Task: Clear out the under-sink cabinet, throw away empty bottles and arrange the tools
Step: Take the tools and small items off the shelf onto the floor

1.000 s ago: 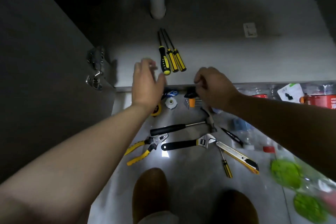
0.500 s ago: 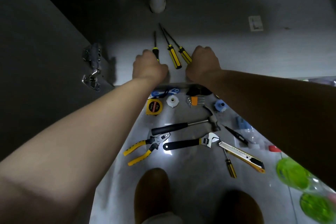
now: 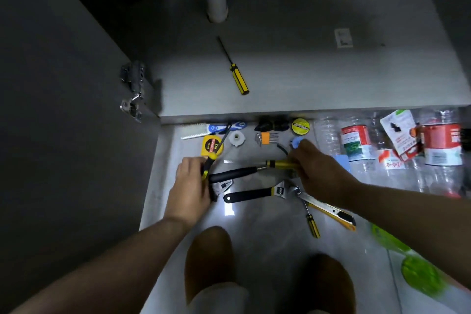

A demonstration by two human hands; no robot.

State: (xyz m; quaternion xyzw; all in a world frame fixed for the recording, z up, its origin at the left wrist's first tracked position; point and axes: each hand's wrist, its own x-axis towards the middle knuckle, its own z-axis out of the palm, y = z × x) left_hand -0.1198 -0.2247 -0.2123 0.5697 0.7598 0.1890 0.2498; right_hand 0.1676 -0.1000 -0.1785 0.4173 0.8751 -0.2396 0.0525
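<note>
On the floor [image 3: 270,227] before the cabinet [image 3: 331,79] | left hand [image 3: 191,186] grips first screwdriver [image 3: 210,160]; right hand [image 3: 318,173] grips a second screwdriver [image 3: 280,163] above the hammer [image 3: 234,172] | third screwdriver [image 3: 238,79] lies inside cabinet | advice: set both down parallel, clear of hammer; then fetch the third

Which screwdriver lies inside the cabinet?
The screwdriver alone on the cabinet floor; the left hand and right hand each hold one, and a fourth lies outside.

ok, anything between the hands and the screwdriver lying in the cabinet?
Nothing visible: the cabinet screwdriver lies alone on the cabinet floor. Both hands are full though: left hand grips a second screwdriver, right hand a third screwdriver.
</note>
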